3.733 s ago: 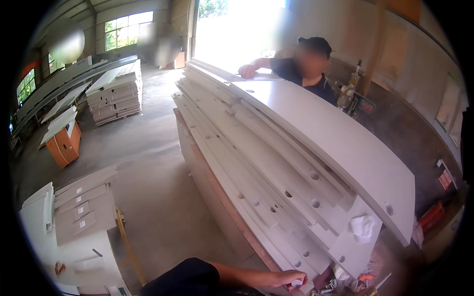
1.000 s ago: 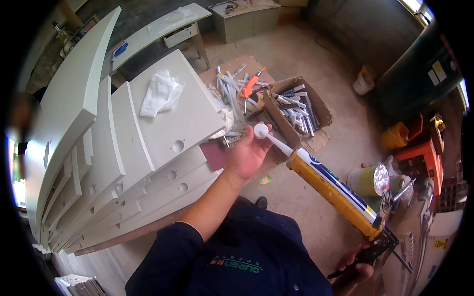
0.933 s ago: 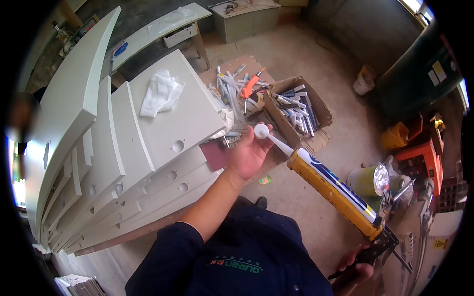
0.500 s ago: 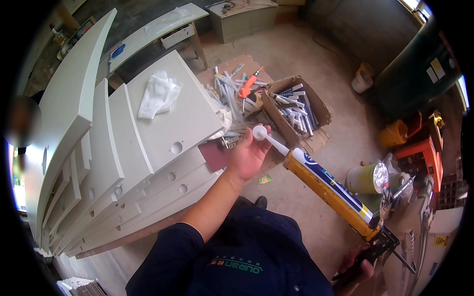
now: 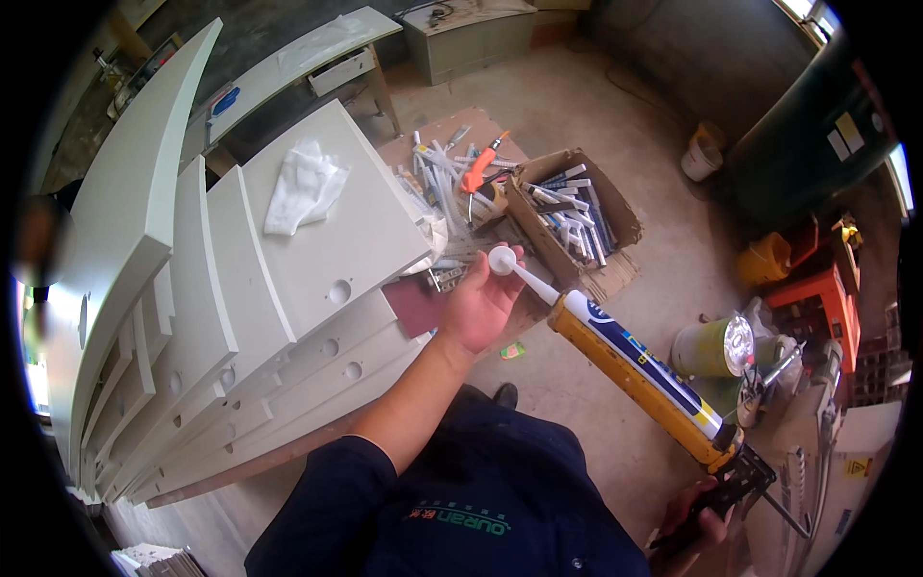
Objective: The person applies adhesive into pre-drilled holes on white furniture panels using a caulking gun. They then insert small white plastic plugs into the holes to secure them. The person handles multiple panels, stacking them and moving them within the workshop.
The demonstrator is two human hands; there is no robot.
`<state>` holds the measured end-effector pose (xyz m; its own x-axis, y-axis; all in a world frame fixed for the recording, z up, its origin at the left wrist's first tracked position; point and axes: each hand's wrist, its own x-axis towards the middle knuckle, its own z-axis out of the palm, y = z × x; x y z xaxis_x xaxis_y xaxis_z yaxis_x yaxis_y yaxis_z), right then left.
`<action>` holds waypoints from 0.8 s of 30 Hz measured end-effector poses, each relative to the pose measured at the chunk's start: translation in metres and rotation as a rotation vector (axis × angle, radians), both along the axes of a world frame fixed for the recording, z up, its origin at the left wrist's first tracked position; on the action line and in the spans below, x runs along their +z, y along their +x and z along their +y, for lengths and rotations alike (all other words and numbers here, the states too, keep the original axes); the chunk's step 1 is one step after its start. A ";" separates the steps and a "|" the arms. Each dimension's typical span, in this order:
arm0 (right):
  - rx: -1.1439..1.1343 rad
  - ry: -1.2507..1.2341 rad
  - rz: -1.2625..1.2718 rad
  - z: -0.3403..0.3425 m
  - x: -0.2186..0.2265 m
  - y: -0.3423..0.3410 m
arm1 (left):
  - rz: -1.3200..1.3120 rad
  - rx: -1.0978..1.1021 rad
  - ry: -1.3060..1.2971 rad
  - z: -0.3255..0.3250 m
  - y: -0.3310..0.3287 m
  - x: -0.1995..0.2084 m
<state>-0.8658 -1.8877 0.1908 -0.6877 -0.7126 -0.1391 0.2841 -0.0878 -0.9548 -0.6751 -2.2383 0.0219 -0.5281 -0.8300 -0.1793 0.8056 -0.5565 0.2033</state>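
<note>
My left hand (image 5: 481, 310) is turned palm up, its fingers curled around a small white round plastic cap (image 5: 502, 260). The cap sits at the tip of a white tapered nozzle (image 5: 535, 285); whether it is joined to the nozzle I cannot tell. Behind the nozzle, a blue-and-white sealant cartridge (image 5: 646, 365) lies in a worn yellow caulking gun (image 5: 615, 380). At the lower right, my right hand (image 5: 694, 517) grips the gun's black handle, with its fingers partly hidden. The gun slants from the lower right up toward my left hand.
Stacked white panels (image 5: 317, 212) with round holes fill the left, a white cloth (image 5: 306, 188) on top. Beyond my hands are a cardboard box (image 5: 630, 216) of used cartridges and an orange-handled tool (image 5: 479, 171). Tins (image 5: 700, 348) stand at right. A blurred person (image 5: 40, 240) is far left.
Both hands and the caulking gun hold nearly the same pose. The surroundings have shifted very slightly left in view.
</note>
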 end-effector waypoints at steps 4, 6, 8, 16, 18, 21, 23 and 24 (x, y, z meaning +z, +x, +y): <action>-0.158 0.027 0.017 -0.002 0.003 0.013 | 0.000 -0.003 -0.001 0.000 -0.001 -0.004; -0.141 0.031 0.019 -0.001 0.004 0.012 | -0.016 -0.004 0.012 0.000 -0.001 -0.005; -0.065 0.002 0.021 0.003 0.004 0.007 | -0.023 -0.001 0.003 0.000 -0.001 -0.006; 0.165 0.039 0.007 0.017 0.010 -0.010 | -0.055 0.012 -0.011 0.000 0.000 -0.007; 0.158 0.041 0.022 0.018 0.010 -0.010 | -0.051 0.011 -0.020 -0.001 0.000 -0.007; 0.050 0.023 0.085 0.015 0.010 -0.002 | -0.056 0.013 -0.032 0.000 0.000 -0.008; 0.139 0.060 0.107 0.015 0.013 -0.010 | -0.060 0.019 -0.028 0.001 0.000 -0.007; 0.183 0.079 0.118 0.015 0.014 -0.012 | -0.062 0.021 -0.025 0.001 0.000 -0.007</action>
<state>-0.8782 -1.8724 0.2048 -0.5626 -0.8172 -0.1253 0.1740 0.0311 -0.9843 -0.6749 -2.2377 0.0147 -0.4988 -0.8456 -0.1900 0.8027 -0.5334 0.2667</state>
